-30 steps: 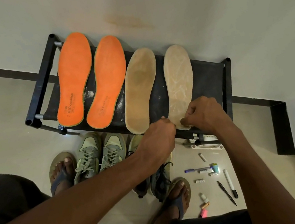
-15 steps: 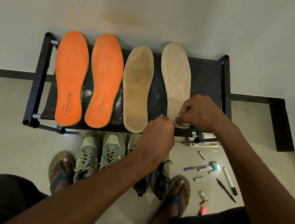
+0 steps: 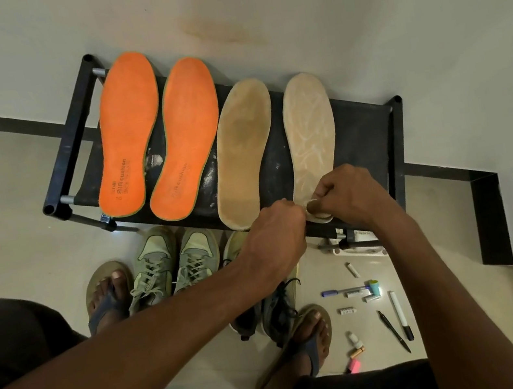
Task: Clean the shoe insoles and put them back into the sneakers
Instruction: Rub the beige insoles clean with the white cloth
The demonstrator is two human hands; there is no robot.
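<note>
So on the black rack (image 3: 365, 137) against the wall there are four insoles lined up: two orange insoles (image 3: 132, 137) on the left, then a tan insole (image 3: 244, 152), then a pale insole (image 3: 309, 130) on the right. Green sneakers (image 3: 171, 264) sit on the floor just below the rack, with darker sneakers (image 3: 275, 311) partly hidden under the arm. The left hand (image 3: 274, 242) and right hand (image 3: 344, 196) meet at the pale insole's heel, both with curled fingers pinching its edge. Pens and markers (image 3: 396, 313) are scattered on the floor at right.
</note>
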